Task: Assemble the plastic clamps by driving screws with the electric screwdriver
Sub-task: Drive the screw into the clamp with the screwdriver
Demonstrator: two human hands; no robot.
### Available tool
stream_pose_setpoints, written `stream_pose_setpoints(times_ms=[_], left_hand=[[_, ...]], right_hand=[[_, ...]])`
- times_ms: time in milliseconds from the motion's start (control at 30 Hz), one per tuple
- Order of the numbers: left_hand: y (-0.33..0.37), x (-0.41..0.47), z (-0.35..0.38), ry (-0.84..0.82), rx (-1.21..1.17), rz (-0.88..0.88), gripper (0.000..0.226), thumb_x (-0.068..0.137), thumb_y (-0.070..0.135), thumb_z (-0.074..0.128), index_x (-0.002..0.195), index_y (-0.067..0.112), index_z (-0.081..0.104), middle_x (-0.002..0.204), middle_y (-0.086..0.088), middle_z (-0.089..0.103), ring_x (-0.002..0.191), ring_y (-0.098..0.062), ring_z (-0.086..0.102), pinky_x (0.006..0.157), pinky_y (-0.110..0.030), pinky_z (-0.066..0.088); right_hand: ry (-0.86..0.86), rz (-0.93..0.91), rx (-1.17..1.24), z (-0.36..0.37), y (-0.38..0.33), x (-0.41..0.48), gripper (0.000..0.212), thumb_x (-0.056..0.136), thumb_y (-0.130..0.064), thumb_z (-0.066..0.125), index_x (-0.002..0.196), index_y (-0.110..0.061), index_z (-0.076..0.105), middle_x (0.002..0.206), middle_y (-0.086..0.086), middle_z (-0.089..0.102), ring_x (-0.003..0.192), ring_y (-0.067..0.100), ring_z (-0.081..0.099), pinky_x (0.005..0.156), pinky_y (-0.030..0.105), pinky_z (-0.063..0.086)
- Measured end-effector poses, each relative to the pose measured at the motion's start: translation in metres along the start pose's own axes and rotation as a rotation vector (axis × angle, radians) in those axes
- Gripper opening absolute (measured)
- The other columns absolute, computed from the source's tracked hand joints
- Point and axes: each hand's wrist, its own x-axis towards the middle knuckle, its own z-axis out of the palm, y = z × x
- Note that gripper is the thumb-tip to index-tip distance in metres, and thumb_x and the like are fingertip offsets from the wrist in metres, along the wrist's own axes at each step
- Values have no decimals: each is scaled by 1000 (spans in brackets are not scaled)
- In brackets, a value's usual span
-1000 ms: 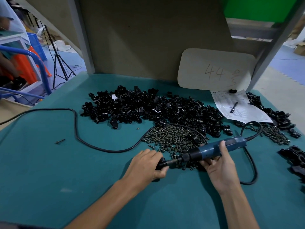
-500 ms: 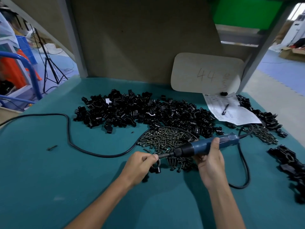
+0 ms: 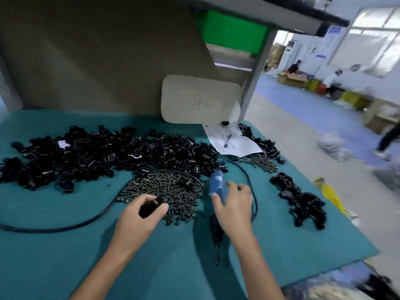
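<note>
Gripping hand: left hand [image 3: 140, 215] pinches a black clamp [image 3: 149, 207] at the screw pile's [image 3: 173, 189] near edge.
Other hand: right hand [image 3: 234, 204], fingers spread loose over the electric screwdriver [image 3: 217, 184].
Tool: lies on the teal tabletop [image 3: 43, 267], bit toward the person.
Parts: loose clamps [image 3: 97, 152] heaped behind the screws.

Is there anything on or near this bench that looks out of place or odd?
Yes. A yellow object lies just past the right edge of the table, seemingly on the floor. A white curved piece also sits among the black clamp parts.
</note>
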Motion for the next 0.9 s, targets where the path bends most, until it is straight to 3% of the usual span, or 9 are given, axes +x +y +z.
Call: stream_pose_setpoints(times_ms=[67, 167, 300, 367, 433, 500, 567, 667, 900], left_hand=[[11, 3, 11, -1, 16, 61, 17, 81, 36, 82, 93, 33, 70, 86, 11, 66, 79, -2, 62, 68, -22, 47], [30, 5, 29, -58, 30, 159, 28, 75, 21, 84, 92, 36, 67, 95, 13, 67, 90, -3, 63, 80, -24, 50], [39, 3, 38, -119, 11, 191, 58, 61, 48, 84, 113, 49, 59, 102, 24, 68, 97, 7, 62, 84, -18, 49], [34, 4, 36, -126, 26, 155, 68, 68, 44, 87, 125, 54, 51, 103, 25, 66, 96, 8, 61, 85, -26, 49], [27, 6, 32, -82, 15, 128, 56, 78, 40, 82, 123, 54, 51, 104, 25, 65, 91, 4, 62, 81, -33, 52], [22, 10, 30, -18, 3, 111, 35, 86, 36, 76, 112, 49, 58, 103, 26, 64, 91, 3, 62, 81, -35, 54], [20, 13, 32, 17, 8, 92, 19, 91, 30, 71, 103, 42, 62, 101, 27, 64, 90, 3, 61, 82, -37, 56], [16, 15, 35, 32, 17, 73, 16, 92, 25, 67, 98, 40, 63, 97, 29, 64, 88, 3, 61, 81, -35, 55], [5, 10, 21, 39, 97, 40, 11, 95, 25, 65, 94, 36, 66, 86, 22, 66, 78, 0, 61, 67, -30, 52]], right_hand=[[-95, -113, 255, -10, -15, -10, 48, 96, -54, 57, 139, -33, 54, 130, 1, 50, 117, 20, 53, 104, 36, 42], [-476, -159, 563, -11, -36, -26, 41, 89, -58, 58, 129, -46, 59, 122, -16, 65, 113, 1, 61, 106, 33, 47], [-351, -78, 769, -9, -25, -26, 23, 101, -17, 58, 118, -27, 69, 104, -1, 73, 94, 15, 70, 89, 38, 58], [-244, 20, 850, -24, -5, -17, 27, 101, -2, 53, 104, -19, 73, 89, 1, 70, 76, 16, 67, 77, 34, 59], [-113, 71, 712, -44, 22, -5, 33, 99, 4, 48, 100, -18, 73, 89, -3, 68, 76, 15, 66, 81, 32, 57], [-97, -25, 360, -58, 45, -1, 35, 99, -2, 47, 110, -25, 71, 109, -4, 64, 90, 11, 64, 85, 20, 50], [-239, -178, 160, -53, 55, -8, 29, 103, -22, 53, 129, -30, 63, 136, -3, 52, 116, 12, 56, 102, 20, 43], [-405, -328, -1, -29, 54, -26, 50, 103, -54, 48, 150, -39, 42, 158, -3, 33, 143, 19, 30, 119, 34, 27], [-238, -330, 141, -14, 25, -24, 49, 104, -52, 47, 148, -31, 44, 135, -7, 47, 124, 16, 42, 103, 30, 38]])
